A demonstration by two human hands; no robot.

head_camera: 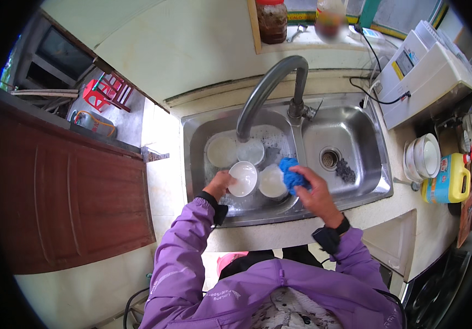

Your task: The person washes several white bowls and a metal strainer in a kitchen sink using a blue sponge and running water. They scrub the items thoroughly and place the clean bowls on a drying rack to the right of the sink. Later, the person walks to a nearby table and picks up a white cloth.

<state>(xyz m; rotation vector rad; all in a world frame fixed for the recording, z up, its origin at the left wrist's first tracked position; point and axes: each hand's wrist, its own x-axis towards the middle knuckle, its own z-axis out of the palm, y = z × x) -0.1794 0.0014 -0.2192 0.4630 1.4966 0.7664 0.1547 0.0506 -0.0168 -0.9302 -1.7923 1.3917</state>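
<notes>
My left hand (220, 184) grips the rim of a white bowl (244, 179), its wet inside turned up, over the left basin (198, 144) of a double stainless steel sink. A bunched blue cloth (292, 174) is held in my right hand (315, 193), beside another white bowl (271, 182) that sits low in the same basin. Farther back lie a plate or wide bowl (222, 151) and a round bowl (251, 151), both with cloudy liquid in them. Suds dot the basin floor.
The curved metal faucet (271, 84) arches over the left basin. In the right basin (322, 123), a dark scrubber or clump (345, 171) lies by the drain (329, 158). Stacked bowls (424, 156) and a yellow detergent jug (445, 179) stand on the right counter, near a white appliance (421, 78).
</notes>
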